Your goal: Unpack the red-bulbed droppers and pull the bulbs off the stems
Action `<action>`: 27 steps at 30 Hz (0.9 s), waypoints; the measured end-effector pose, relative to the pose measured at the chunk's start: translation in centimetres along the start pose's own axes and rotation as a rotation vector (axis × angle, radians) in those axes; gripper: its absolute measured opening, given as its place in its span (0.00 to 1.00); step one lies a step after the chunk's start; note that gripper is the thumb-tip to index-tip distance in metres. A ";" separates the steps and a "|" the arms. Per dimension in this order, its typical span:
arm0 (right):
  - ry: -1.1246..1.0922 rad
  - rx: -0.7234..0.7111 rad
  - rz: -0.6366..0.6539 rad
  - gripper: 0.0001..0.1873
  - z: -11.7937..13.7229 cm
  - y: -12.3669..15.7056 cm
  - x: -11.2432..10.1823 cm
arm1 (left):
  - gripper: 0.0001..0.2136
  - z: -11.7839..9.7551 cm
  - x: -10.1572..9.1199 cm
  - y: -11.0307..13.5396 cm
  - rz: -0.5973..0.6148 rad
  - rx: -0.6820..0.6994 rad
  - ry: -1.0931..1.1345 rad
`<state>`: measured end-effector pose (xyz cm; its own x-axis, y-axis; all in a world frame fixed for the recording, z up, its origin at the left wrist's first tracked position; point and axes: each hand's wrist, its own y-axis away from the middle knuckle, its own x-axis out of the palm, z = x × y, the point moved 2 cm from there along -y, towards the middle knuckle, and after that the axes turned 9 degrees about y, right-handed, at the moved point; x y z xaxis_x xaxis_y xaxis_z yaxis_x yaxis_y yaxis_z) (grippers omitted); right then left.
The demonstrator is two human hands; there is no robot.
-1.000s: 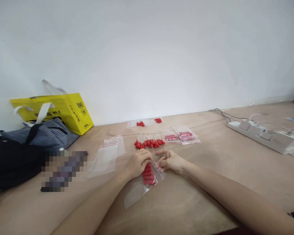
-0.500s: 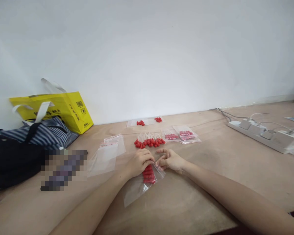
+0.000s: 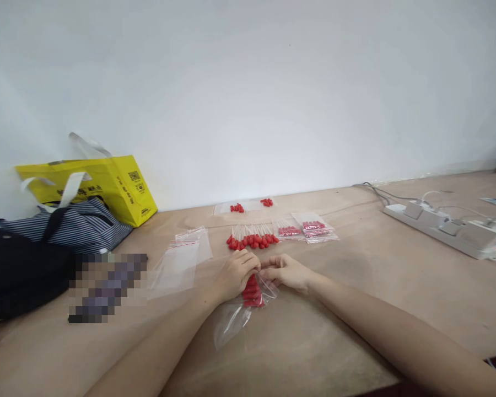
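A clear plastic zip bag (image 3: 231, 326) holds a bundle of red-tipped sticks (image 3: 253, 292) near the front of the table. My left hand (image 3: 240, 271) is closed on the upper part of that bag, hiding part of the bundle. From the right, my right hand (image 3: 285, 272) pinches the bag's edge, its fingertips meeting the left hand's. Just beyond both hands lies a row of loose sticks (image 3: 252, 240) with red bulb-like ends facing me.
Flat zip bags (image 3: 179, 264) lie to the left. Filled bags (image 3: 314, 227) are stacked to the right of the row, with another bag (image 3: 248, 206) by the wall. A power strip (image 3: 442, 229) stands right; a yellow bag (image 3: 124, 187) stands left beside a striped bag (image 3: 82, 223).
My right hand has closed in toward the left, its forefinger curling down to the bag. The bag has bent and shifted slightly, its lower corner moving right.
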<state>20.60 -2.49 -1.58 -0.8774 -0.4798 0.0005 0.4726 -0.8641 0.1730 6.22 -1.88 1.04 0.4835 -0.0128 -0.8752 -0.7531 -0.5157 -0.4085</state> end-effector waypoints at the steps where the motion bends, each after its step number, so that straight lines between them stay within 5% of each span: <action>1: 0.014 -0.001 0.029 0.10 0.0 0.0 0.0 | 0.10 0.0 0.0 0.0 0.001 -0.003 0.005; 9: 0.004 0.099 -0.011 0.08 -0.2 -0.4 -0.2 | 0.10 0.2 0.0 0.1 -0.038 -0.005 0.017; 17: 0.114 -0.093 -0.114 0.13 -1.0 -0.9 0.3 | 0.10 0.3 -0.4 -0.2 0.030 0.074 -0.119; 23: 0.100 -0.115 -0.144 0.14 -0.7 -0.6 0.3 | 0.12 0.4 -0.4 0.1 -0.086 0.252 -0.278; 27: 0.047 -0.079 -0.027 0.12 -0.4 -0.4 0.2 | 0.12 -0.1 -0.6 0.1 -0.169 0.328 -0.348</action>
<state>20.26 -2.33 -2.00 -0.8858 -0.4615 -0.0492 0.4559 -0.8851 0.0940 5.87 -2.06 1.59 0.4757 0.3628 -0.8013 -0.8046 -0.1888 -0.5630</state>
